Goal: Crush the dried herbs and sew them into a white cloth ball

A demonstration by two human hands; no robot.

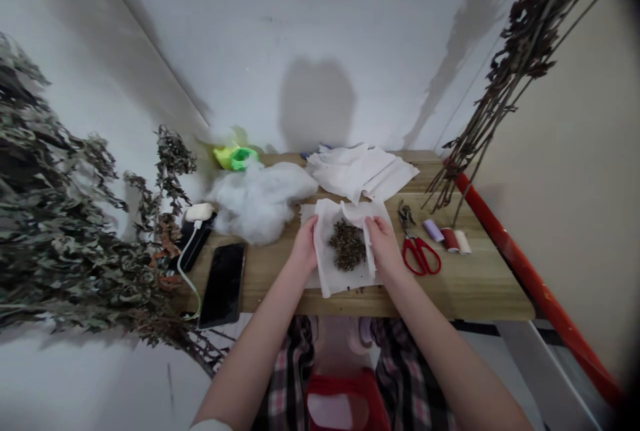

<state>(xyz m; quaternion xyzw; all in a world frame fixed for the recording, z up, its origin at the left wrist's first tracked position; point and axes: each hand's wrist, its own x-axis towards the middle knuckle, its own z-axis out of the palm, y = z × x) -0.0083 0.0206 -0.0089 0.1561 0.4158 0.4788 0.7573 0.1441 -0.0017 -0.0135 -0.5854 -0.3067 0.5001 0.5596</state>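
A white cloth square (334, 271) lies on the wooden table (470, 284) with a small heap of dried herbs (347, 245) in its middle. My left hand (305, 244) pinches the cloth's left edge and my right hand (383, 242) pinches the right edge, both edges lifted and folded inward around the herbs. Both hands are closed on the fabric.
Red-handled scissors (419, 248) and three thread spools (447, 237) lie to the right. White stuffing (260, 201), folded white cloths (361, 171) and a green object (236, 157) sit behind. A dark phone (223, 284) and a charger (199, 212) lie left. Dried branches (75, 231) crowd the left; hanging stems (510, 71) are at right.
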